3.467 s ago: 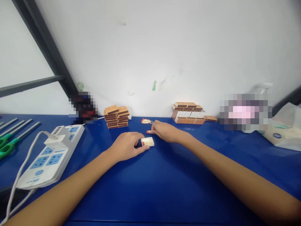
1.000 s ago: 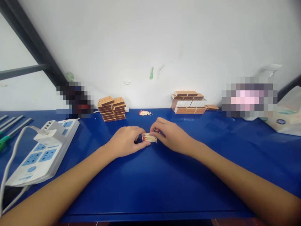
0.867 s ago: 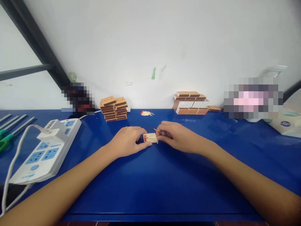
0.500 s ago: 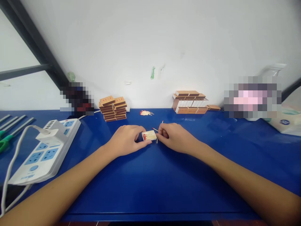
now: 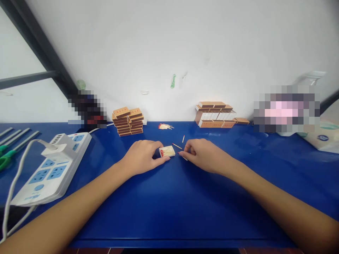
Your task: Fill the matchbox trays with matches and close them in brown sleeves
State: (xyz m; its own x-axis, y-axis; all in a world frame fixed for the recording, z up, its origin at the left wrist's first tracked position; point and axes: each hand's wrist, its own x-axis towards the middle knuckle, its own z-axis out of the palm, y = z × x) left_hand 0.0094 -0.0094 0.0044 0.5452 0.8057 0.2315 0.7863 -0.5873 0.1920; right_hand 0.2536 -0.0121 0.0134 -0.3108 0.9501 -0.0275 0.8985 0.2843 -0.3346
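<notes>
My left hand [image 5: 144,157] grips a small matchbox tray [image 5: 171,149] between thumb and fingers, at the middle of the blue table. Several red-tipped matches [image 5: 166,152] lie inside the tray. My right hand [image 5: 200,154] is just right of the tray, its thumb and fingers closed around one end of a match [image 5: 184,158]. Behind its fingertips, one loose match [image 5: 177,145] lies slanted, and another loose match [image 5: 183,138] rests a little farther back. A small pile of matches [image 5: 165,126] sits near the wall.
Stacked matchboxes [image 5: 129,125] stand at the back left, with more matchboxes [image 5: 215,115] at the back right. A white power strip [image 5: 60,176] with cables and green-handled scissors [image 5: 7,155] lie left. A tissue pack [image 5: 324,135] is far right.
My right hand has moved slightly right, away from the tray. The match at its fingertips has turned to a slant, and the two loose matches show more fully. My left hand keeps its hold.
</notes>
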